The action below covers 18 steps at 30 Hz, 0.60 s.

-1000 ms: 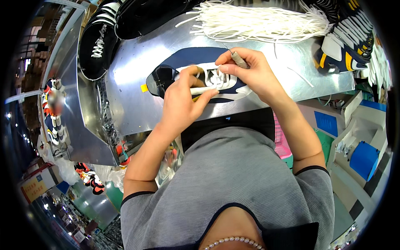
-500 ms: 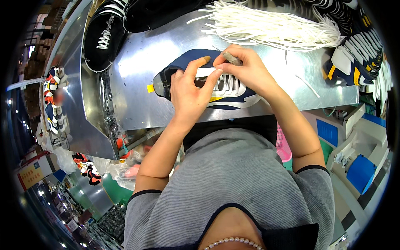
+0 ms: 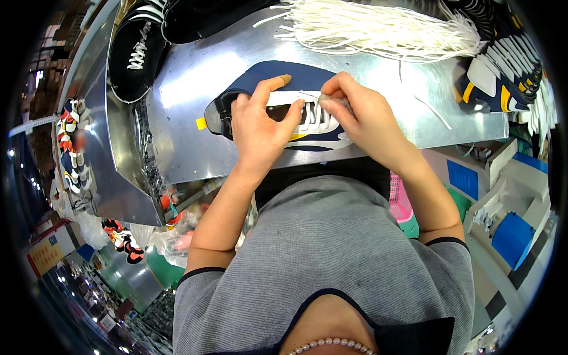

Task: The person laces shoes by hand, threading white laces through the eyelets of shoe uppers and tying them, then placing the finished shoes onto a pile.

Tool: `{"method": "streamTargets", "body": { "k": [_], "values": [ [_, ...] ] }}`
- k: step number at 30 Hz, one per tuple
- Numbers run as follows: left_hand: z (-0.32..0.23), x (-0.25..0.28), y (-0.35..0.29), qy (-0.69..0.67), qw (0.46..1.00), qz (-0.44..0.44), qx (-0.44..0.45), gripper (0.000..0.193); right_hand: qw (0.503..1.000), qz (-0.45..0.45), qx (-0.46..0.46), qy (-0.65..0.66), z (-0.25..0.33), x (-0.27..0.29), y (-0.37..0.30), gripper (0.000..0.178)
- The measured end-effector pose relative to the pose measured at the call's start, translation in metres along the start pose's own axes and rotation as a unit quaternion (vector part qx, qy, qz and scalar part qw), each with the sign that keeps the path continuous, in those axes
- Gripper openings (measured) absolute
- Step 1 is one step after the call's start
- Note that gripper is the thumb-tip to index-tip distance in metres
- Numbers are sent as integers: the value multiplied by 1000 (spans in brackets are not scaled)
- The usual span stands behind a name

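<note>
A navy shoe upper [image 3: 268, 71] with white and yellow trim lies on its side on the metal tabletop. White shoelace rows [image 3: 318, 118] cross its eyelet strip. My left hand [image 3: 255, 131] grips the upper near its collar, index finger and thumb spread on either side of the eyelet edge. A tan cover is on the index fingertip. My right hand [image 3: 373, 118] pinches at the top row of lacing, thumb against index finger, with a grey wrap partly showing on a finger. What lies inside that pinch looks like shoelace but is mostly hidden.
A bundle of white laces [image 3: 378, 29] lies at the back of the metal table [image 3: 189, 136]. One loose lace [image 3: 433, 111] rests to the right. Stacked navy uppers [image 3: 491, 83] stand far right. Black laced shoe pieces [image 3: 137, 59] sit at the back left, and a pink basket [image 3: 400, 201] is below the table.
The view has shifted slightly. My right hand has turned and come down onto the lacing, its thumb and index finger now at the eyelet edge. My left hand keeps its hold on the upper.
</note>
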<state>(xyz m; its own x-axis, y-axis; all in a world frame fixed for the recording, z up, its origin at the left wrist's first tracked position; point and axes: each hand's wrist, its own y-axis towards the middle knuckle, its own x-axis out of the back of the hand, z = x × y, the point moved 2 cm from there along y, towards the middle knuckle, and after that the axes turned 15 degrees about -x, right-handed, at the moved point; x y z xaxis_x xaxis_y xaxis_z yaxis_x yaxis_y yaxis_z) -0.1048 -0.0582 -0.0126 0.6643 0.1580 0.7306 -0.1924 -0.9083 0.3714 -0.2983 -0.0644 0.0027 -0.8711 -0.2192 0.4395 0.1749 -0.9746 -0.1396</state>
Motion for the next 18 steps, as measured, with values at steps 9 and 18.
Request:
{"method": "streamTargets", "body": {
  "k": [9,18],
  "values": [
    [-8,2,1,8,1000,-2,-11,38,997,-8,-3,-81,-4,-2,2,15],
    [-12,-1,-5,-51,992,-17,-112,30,980,19,21,-196,-1,-34,28,29]
  ]
}}
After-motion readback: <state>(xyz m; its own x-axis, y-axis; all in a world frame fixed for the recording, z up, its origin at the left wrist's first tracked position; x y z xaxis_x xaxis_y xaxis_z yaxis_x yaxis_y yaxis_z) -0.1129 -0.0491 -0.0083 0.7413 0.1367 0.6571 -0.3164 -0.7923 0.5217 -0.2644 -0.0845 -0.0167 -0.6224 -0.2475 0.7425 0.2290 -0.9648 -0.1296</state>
